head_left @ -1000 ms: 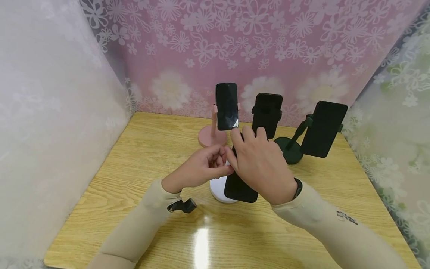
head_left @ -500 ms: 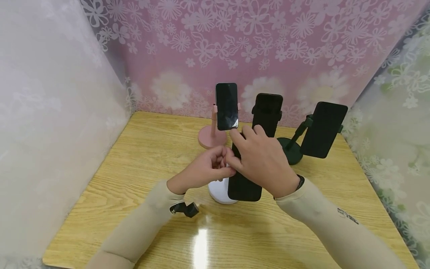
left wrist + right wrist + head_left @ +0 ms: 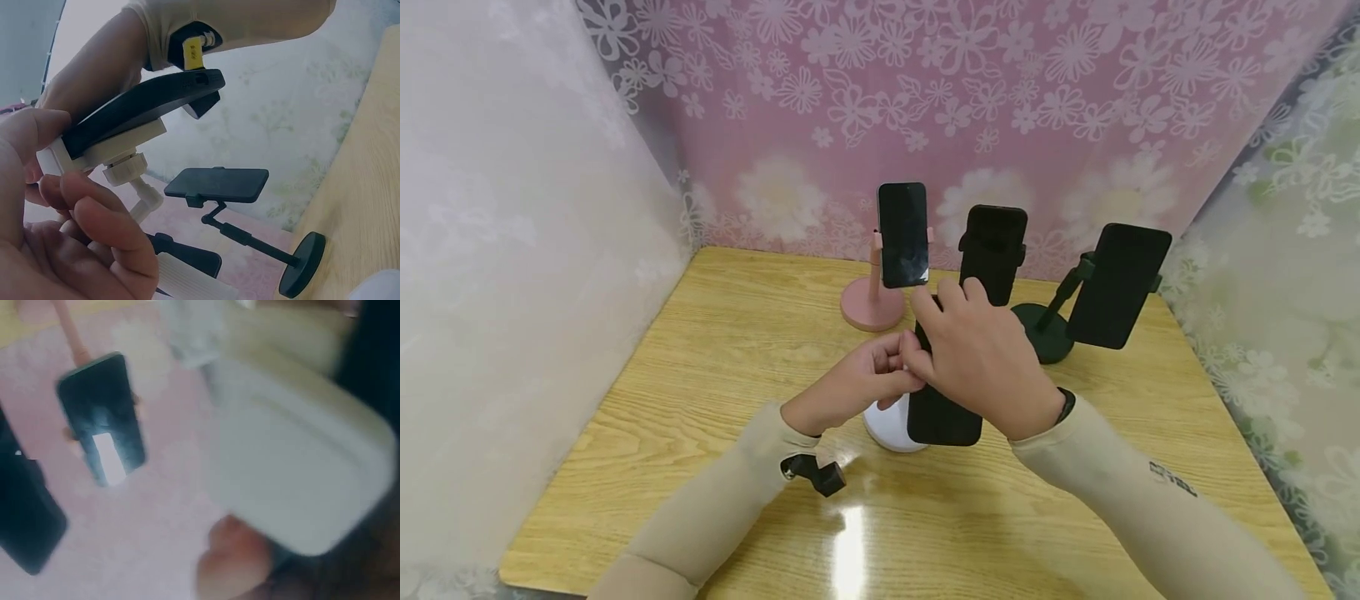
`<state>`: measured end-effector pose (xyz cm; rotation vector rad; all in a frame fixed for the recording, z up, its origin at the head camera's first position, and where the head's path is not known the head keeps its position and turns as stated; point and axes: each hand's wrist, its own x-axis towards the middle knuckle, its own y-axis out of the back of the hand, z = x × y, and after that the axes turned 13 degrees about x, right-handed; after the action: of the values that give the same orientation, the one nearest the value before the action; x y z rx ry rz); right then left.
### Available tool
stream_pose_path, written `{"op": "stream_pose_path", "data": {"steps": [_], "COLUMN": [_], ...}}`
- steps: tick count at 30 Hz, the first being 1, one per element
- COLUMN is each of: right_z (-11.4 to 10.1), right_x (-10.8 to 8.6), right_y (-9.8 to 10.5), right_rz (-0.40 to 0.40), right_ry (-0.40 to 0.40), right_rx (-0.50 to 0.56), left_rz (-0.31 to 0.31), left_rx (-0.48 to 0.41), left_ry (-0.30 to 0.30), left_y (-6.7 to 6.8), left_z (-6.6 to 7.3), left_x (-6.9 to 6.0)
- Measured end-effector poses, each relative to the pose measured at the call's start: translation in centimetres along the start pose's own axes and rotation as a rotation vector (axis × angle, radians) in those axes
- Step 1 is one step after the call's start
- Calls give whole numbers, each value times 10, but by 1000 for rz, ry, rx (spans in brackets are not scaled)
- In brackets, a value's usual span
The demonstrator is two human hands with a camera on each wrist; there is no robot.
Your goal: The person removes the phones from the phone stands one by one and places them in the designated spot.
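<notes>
A black phone [image 3: 946, 421] sits in the holder of a white phone stand, whose round base [image 3: 891, 429] shows beneath it in the head view. My right hand [image 3: 981, 358] lies across the phone's front and grips it, fingers over the upper edge. At the phone's left side, my left hand [image 3: 861, 379] pinches the white clamp, its thumb and fingertips meeting the right thumb. The left wrist view shows the clamp [image 3: 56, 159] beside the phone's edge and the stand's joint [image 3: 127, 169] below. A blurred white holder back [image 3: 294, 469] fills much of the right wrist view.
Behind the hands stand a pink stand [image 3: 872, 305] with a phone [image 3: 903, 236], another black phone [image 3: 994, 250] in a dark clamp, and a dark green stand [image 3: 1043, 333] with a tilted phone [image 3: 1118, 286]. Floral cloth [image 3: 790, 108] rises behind the wooden table [image 3: 730, 321].
My left hand has shifted slightly right. The held phone's lower end swung a little right, then stayed nearly still. Both hands keep their hold; the other stands have not moved.
</notes>
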<state>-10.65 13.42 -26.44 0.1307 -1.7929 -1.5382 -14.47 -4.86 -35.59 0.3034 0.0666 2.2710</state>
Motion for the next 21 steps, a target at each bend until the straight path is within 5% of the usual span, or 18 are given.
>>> {"op": "stream_pose_path", "data": {"steps": [7, 21], "right_z": [6, 4], "right_x": [0, -2], "right_y": [-2, -3], "right_rz": [2, 31], "right_ry": [5, -28], "right_rx": [60, 95], "left_rz": [-59, -88], "left_rx": [-121, -281], "left_ry": [-52, 6], "left_y": [-1, -4], "left_z": [-7, -11], "left_x": [5, 11]}}
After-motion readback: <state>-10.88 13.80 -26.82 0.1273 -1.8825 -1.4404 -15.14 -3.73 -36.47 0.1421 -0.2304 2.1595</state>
